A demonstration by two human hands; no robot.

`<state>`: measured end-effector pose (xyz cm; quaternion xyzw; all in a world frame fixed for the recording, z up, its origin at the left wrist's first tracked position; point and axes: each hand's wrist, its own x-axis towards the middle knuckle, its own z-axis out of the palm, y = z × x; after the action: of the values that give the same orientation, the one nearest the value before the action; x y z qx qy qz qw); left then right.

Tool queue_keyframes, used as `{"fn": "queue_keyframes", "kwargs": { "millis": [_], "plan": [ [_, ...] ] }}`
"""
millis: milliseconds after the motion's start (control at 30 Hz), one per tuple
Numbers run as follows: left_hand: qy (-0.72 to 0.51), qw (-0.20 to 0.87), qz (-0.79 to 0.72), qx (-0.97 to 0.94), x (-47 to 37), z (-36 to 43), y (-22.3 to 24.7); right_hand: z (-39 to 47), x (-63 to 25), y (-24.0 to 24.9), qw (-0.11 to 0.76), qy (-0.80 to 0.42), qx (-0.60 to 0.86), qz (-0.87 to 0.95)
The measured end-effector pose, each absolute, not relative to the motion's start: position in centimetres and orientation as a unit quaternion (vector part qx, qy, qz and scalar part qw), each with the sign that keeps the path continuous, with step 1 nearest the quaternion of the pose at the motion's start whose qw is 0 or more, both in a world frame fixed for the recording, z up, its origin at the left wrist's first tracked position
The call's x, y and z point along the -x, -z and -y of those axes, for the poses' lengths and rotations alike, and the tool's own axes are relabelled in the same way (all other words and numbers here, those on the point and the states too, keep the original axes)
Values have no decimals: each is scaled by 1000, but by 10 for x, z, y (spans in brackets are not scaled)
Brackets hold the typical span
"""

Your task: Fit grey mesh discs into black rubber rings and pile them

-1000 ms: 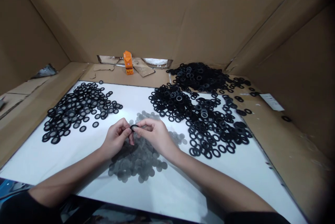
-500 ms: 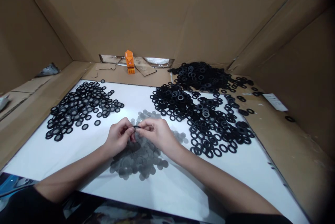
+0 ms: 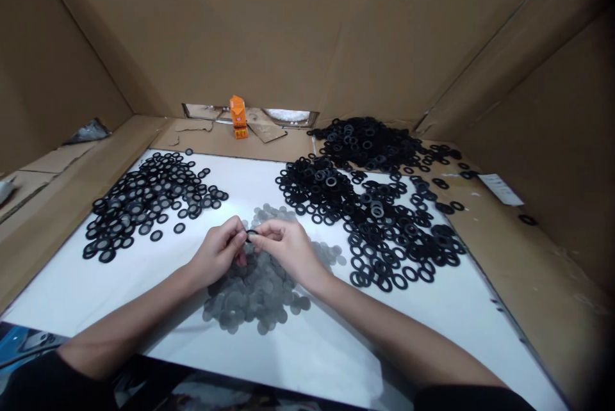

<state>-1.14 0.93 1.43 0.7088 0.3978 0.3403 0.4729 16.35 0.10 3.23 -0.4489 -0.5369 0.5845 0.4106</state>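
Between my two hands is a black ring (image 3: 251,232), held just above the white board. My left hand (image 3: 220,249) pinches its left side, and my right hand (image 3: 283,243) grips the right side between thumb and fingers. Whether a mesh disc sits inside the ring is too small to tell. Under and around my hands lies a heap of thin grey mesh discs (image 3: 250,302), partly covered by them. Off to the left is a pile of black rings with grey discs in them (image 3: 154,190). Loose black rings (image 3: 389,232) are spread at the right.
A further mound of black rings (image 3: 368,142) rests on cardboard at the back right. An orange carton (image 3: 238,118) stands by a slot in the cardboard wall (image 3: 269,33). A white paper label (image 3: 500,189) lies at the right. The white board (image 3: 336,347) fills the foreground.
Both hands stay together over the grey discs with the ring between them. The ring appears slightly tilted compared with before. The view has shifted a little; the piles look unchanged.
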Motion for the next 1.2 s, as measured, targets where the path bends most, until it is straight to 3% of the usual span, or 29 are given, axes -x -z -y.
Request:
{"fn": "queue_keyframes", "kwargs": {
  "millis": [333, 467, 600, 733, 900, 1000, 1200],
  "plan": [
    [-376, 395, -430, -720, 7, -4, -15, -1, -162, -30, 400, -636, 426, 505],
    [-302, 345, -416, -785, 10, -14, -22, -7, -171, -30, 349, -588, 459, 567],
    [-233, 379, -370, -816, 16, -22, -29, -13, -178, -35, 305, -528, 474, 635],
    [-358, 385, -384, -759, 11, -13, -23, -8, -171, -42, 366, -648, 429, 512],
    [-452, 488, -389, -637, 1, 2, -11, 6, -158, -43, 422, -745, 373, 356],
    [-423, 526, -373, -637, 2, 1, -12, 8, -156, -41, 429, -732, 378, 370],
    [-393, 503, -366, -677, 8, -7, -11, 5, -158, -38, 417, -667, 416, 456]
  ]
}}
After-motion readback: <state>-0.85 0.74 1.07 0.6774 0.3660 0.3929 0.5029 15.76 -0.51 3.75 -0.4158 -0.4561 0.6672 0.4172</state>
